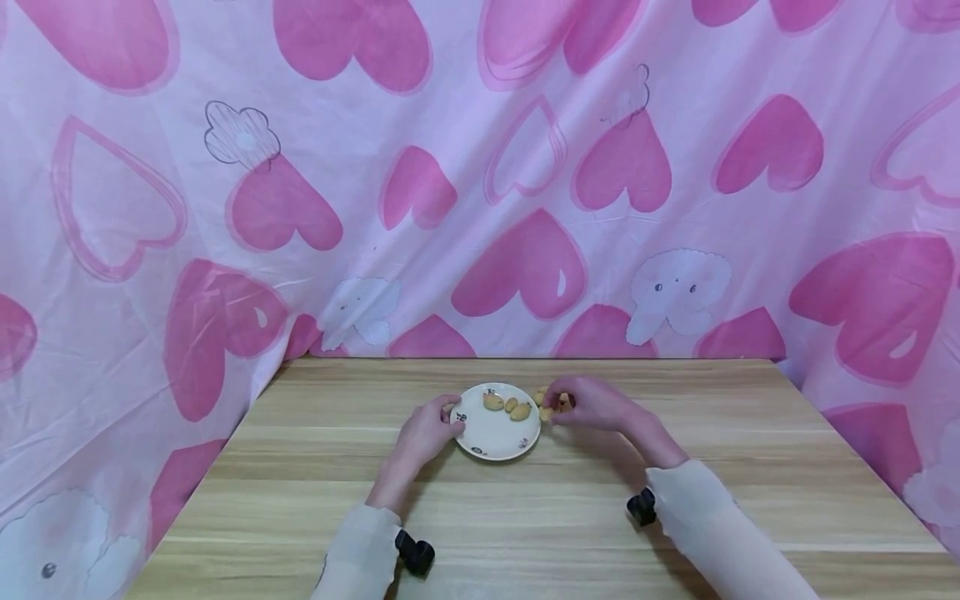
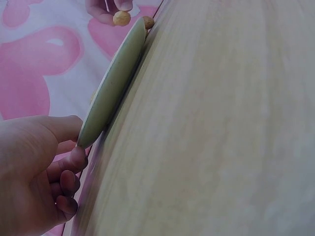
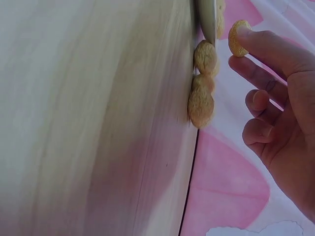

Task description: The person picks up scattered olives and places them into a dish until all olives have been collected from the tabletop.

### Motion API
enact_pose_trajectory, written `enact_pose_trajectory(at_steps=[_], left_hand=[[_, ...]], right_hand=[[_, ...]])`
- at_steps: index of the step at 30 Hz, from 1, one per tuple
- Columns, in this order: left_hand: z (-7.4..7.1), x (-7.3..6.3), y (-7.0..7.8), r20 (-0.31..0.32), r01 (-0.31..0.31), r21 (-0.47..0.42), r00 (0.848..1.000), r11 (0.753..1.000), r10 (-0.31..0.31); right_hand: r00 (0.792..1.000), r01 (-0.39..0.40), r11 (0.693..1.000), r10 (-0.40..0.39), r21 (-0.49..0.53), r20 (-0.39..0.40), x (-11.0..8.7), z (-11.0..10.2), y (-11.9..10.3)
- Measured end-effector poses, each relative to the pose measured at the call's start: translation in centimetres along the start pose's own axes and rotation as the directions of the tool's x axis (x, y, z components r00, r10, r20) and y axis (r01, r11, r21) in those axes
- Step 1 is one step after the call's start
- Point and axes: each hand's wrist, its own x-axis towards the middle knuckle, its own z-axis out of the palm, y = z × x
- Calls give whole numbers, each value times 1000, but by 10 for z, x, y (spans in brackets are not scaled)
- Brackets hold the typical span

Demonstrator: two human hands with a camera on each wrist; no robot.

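My left hand point(image 1: 426, 431) pinches the left rim of a round white plate point(image 1: 491, 437) with small dark prints. In the left wrist view, the thumb and fingertips point(image 2: 77, 160) meet at the plate's edge. On its far right part lie three tan, oval, rough-skinned pieces, one a yellow-brown piece point(image 1: 492, 402) near the back rim. Just right of the plate, my right hand point(image 1: 592, 404) pinches a similar tan oval piece point(image 3: 238, 39) between thumb and finger, raised above the table. Several more tan pieces point(image 3: 201, 107) sit on the table beside the plate, partly behind that hand.
A light wood-grain table point(image 1: 525, 525) spreads under both arms. Pink cloth with hearts point(image 1: 517, 267) hangs along its back and sides. Each wrist carries a small black camera, such as the black device point(image 1: 415, 553) on the left sleeve.
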Motion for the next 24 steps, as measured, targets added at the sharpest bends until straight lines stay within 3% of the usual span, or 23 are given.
enact_pose_trajectory(at_steps=[24], left_hand=[[1, 1, -1, 0, 5, 0, 1000, 1000, -5]], right_hand=[[999, -18, 1000, 17, 13, 40, 24, 17, -16]])
